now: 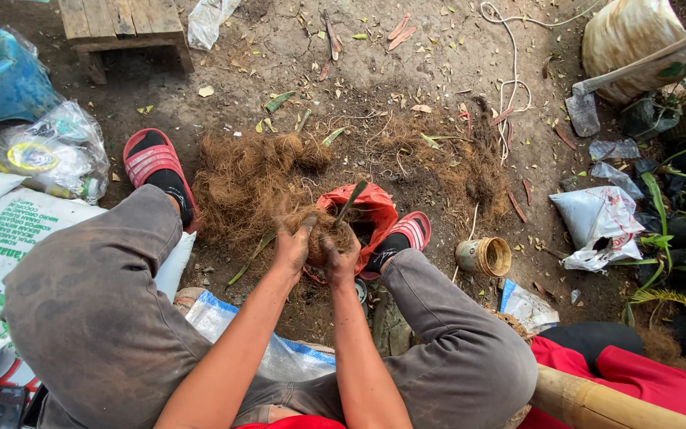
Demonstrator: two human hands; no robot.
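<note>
Head view, looking down at a seated person's lap and the bare earth. Both hands meet over a clump of coconut fibre point(325, 238), which is pressed between them just above a red plastic bag point(375, 208) lying open on the ground between the feet. The left hand point(292, 248) wraps the clump from its left side, fingers curled closed on the fibre; the right hand point(342, 258) cups it from the right and below, likewise closed on it (thumb positions cannot be told, being buried in the fibre). A narrow green leaf point(351, 202) rises from the clump, its long axis slanting up and away from the person toward the right, so the plant end points away from the wrists and over the bag. Both hands sit equally close to the clump; neither is free. A larger heap of loose coconut fibre point(240, 187) lies just beyond and left of the hands, nearer the left one. The red sandals point(152, 159) flank the work area. A small cylindrical tin point(484, 256) lies on its side, well right of the right hand.
</note>
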